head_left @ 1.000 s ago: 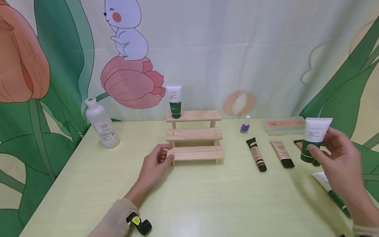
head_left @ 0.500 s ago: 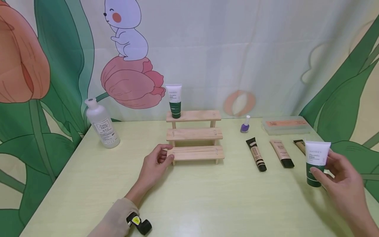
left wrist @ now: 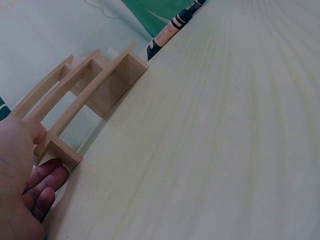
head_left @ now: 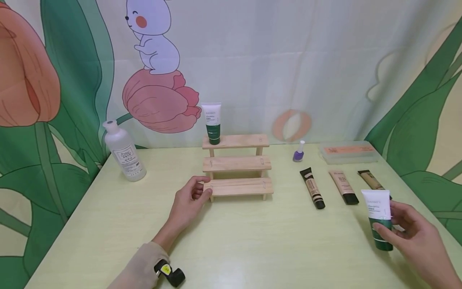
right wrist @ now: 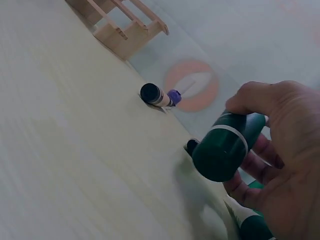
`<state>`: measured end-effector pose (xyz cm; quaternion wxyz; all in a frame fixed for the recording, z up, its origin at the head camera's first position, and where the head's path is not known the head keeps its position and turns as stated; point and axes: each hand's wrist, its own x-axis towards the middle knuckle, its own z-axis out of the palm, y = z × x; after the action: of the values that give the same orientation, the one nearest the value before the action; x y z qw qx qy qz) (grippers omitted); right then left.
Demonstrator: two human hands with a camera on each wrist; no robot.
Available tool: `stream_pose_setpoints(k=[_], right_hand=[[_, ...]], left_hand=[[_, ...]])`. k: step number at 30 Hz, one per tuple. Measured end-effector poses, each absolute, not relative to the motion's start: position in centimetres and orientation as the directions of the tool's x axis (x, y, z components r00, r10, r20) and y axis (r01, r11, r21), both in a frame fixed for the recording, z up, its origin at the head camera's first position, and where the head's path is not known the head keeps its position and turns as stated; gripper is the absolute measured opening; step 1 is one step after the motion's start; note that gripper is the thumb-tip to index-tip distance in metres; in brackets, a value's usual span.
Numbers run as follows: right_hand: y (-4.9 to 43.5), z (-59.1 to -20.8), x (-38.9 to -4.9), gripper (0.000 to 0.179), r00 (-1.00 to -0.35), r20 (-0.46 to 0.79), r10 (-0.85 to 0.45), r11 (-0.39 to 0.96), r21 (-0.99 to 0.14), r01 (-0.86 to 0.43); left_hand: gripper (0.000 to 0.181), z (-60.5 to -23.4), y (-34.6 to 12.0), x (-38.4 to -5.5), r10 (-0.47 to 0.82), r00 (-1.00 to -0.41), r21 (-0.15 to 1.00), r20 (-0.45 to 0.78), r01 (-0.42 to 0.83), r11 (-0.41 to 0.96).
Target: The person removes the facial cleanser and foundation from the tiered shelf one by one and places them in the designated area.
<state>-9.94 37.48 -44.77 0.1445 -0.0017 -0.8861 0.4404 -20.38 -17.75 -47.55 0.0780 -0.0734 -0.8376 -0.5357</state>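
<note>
My left hand (head_left: 189, 202) grips the left end of the lowest step of a three-step wooden display rack (head_left: 238, 186), thumb at the front corner. A white-and-green cream tube (head_left: 213, 120) stands upright on the rack's top step, at its left end. In my right hand (head_left: 418, 237), a matching cream tube (head_left: 377, 204) is held between thumb and fingers, cap end down, over the right side of the table. The right wrist view shows its dark green cap (right wrist: 217, 160) from below. Another white-and-green tube (right wrist: 255, 227) lies under that hand, mostly hidden.
Right of the rack lie a black-ended tube (head_left: 313, 188), a beige BB cream tube (head_left: 343, 187) and a brown-gold tube (head_left: 371, 179). Behind them are a purple nail polish bottle (head_left: 298, 154) and a clear plastic case (head_left: 348, 153). A white bottle (head_left: 125, 152) stands far left.
My right hand has brought the cream tube down and toward the table's front, uncovering the brown-gold tube and covering the tube lying below. The left hand keeps its place on the rack.
</note>
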Motion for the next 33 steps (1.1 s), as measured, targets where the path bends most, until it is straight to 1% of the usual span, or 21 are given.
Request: stream_pose_setpoints(k=[4, 7, 12, 16, 19, 27, 31, 33], right_hand=[[38.0, -45.0, -9.8, 0.066, -0.976, 0.193, 0.102, 0.680, -0.729, -0.073], [38.4, -45.1, -9.9, 0.066, -0.983, 0.168, 0.077, 0.714, -0.698, -0.063], [38.4, -45.5, -10.0, 0.069, -0.992, 0.113, 0.050, 0.723, -0.690, -0.042], [38.2, -45.8, -9.9, 0.070, -0.993, 0.117, 0.030, 0.708, -0.703, -0.061], [38.0, -45.9, -9.9, 0.069, -0.993, 0.119, 0.023, 0.724, -0.687, -0.065], [37.6, -45.4, -10.3, 0.071, -0.997, 0.075, 0.030, 0.791, -0.612, -0.023], [37.7, -45.1, -10.3, 0.065, -0.994, 0.101, 0.047, 0.832, -0.554, -0.017], [37.9, -45.0, -10.2, 0.061, -0.989, 0.138, 0.052, 0.856, -0.516, -0.027]], left_hand=[[0.031, -47.7, -17.7, -20.4, 0.037, -0.977, 0.887, 0.210, 0.207, 0.413], [0.031, -47.8, -17.7, -20.4, 0.034, -0.977, 0.886, 0.210, 0.205, 0.415], [0.031, -47.9, -17.7, -20.4, 0.032, -0.977, 0.884, 0.212, 0.205, 0.420], [0.030, -47.8, -17.8, -20.4, 0.035, -0.975, 0.883, 0.218, 0.212, 0.418], [0.030, -47.7, -17.8, -20.5, 0.038, -0.975, 0.883, 0.219, 0.214, 0.417], [0.031, -47.7, -17.8, -20.5, 0.034, -0.976, 0.884, 0.215, 0.210, 0.418], [0.031, -47.8, -17.7, -20.5, 0.034, -0.976, 0.885, 0.217, 0.212, 0.414], [0.031, -47.8, -17.7, -20.5, 0.035, -0.976, 0.885, 0.217, 0.211, 0.415]])
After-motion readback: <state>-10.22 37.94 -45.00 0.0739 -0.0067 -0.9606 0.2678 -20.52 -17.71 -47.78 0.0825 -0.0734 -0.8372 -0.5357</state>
